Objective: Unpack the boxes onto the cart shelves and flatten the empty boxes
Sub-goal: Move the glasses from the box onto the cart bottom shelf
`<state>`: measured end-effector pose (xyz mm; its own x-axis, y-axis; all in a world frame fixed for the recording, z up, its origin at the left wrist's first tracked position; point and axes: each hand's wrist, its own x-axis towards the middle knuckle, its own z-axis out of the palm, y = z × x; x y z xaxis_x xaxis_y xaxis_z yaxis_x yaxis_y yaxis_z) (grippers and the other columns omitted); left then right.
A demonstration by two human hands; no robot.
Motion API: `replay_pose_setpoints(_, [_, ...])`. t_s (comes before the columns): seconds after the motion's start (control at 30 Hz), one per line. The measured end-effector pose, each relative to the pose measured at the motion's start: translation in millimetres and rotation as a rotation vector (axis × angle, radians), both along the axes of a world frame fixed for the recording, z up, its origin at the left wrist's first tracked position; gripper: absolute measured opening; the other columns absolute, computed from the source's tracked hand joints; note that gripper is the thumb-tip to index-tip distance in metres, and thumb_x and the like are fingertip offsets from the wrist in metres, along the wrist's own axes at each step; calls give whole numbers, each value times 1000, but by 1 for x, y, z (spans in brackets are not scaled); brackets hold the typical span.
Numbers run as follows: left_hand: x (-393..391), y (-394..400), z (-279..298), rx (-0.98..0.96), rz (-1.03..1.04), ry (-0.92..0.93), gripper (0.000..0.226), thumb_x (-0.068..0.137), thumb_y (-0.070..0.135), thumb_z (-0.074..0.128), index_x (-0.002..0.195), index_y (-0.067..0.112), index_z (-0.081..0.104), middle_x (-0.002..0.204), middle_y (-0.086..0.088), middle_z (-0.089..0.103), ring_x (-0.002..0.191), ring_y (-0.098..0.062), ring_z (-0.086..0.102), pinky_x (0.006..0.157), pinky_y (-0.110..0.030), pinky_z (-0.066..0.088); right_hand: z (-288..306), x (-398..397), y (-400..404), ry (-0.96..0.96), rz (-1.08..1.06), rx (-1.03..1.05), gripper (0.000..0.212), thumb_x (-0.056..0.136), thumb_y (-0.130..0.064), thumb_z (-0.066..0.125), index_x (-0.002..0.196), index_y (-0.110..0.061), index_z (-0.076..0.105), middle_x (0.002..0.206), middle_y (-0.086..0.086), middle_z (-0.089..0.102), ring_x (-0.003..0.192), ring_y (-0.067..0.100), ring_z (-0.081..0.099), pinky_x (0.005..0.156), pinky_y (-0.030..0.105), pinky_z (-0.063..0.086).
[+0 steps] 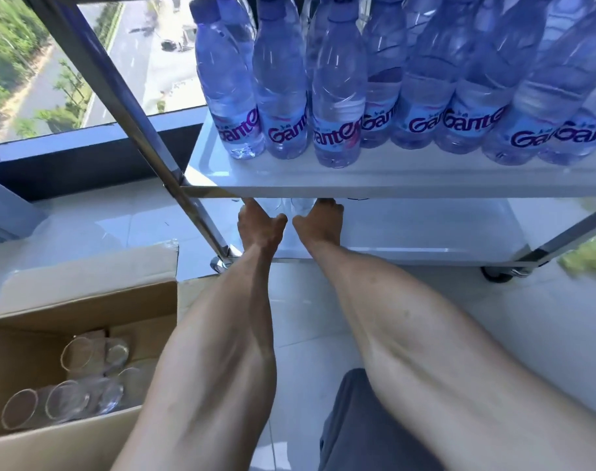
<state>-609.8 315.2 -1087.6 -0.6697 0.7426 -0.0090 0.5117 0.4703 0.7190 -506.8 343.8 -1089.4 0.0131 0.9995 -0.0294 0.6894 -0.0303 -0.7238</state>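
Both my arms reach under the cart's middle shelf [391, 180] to the bottom shelf [425, 232]. My left hand [259, 224] and my right hand [320, 220] sit close together there, each beside clear glass [296, 205] that shows between them. The fingertips are hidden by the shelf edge, so the grip is unclear. An open cardboard box [86, 311] at the lower left holds several clear drinking glasses [75, 399]. Several water bottles [337, 96] stand on the middle shelf.
The cart's metal post [143, 130] slants down to a caster [218, 265] by the box. Another caster [500, 275] is at the right. A window [69, 62] and dark sill lie behind. White tiled floor [307, 317] spreads below; my grey-clad knee [364, 419] is at the bottom.
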Motion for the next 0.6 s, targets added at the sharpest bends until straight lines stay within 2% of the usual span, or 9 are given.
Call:
replay_pose_setpoints(0.13, [-11,10,-6,46,35,-5,58,72,25,77,122,7,55,111,-14,67,105,-36,62,86,-32,46,-6,-5,13,-40,-2,82,49,82,-20,64,126,-3,54,128,14,59,118,34,50,102,31,32])
replay_pose_setpoints(0.23, [-17,15,-8,66,18,-21,51,72,26,76,117,7,60,109,-13,67,105,-36,61,91,-37,49,-10,-7,15,14,-34,95,45,79,-19,67,120,-2,58,120,14,63,113,33,53,98,30,35])
replay_pose_setpoints(0.33, [-21,16,-12,68,9,-29,51,73,28,76,117,8,61,111,-12,68,107,-34,61,90,-34,47,-11,-13,13,38,-69,73,49,80,-20,68,124,-3,55,121,13,61,112,33,50,95,31,38])
replay_pose_setpoints(0.43, [-25,12,-12,43,-5,-60,61,72,31,81,122,7,56,117,-13,66,112,-35,60,89,-33,46,-9,-14,11,-23,-77,2,57,82,-22,68,132,-5,48,128,12,56,117,31,49,89,32,43])
replay_pose_setpoints(0.53, [-27,2,-7,-27,-57,-55,82,73,29,83,139,8,40,125,-15,61,117,-34,56,95,-36,46,-6,-14,5,-79,-98,-142,79,82,-17,72,146,-1,28,141,13,44,127,30,48,94,35,45])
replay_pose_setpoints(0.6, [-28,-11,-1,-59,-71,-8,72,80,23,75,140,10,40,125,-15,61,116,-34,57,91,-35,47,-4,-16,-5,-72,-180,-245,87,84,-17,72,149,2,18,146,17,35,130,32,46,97,36,45])
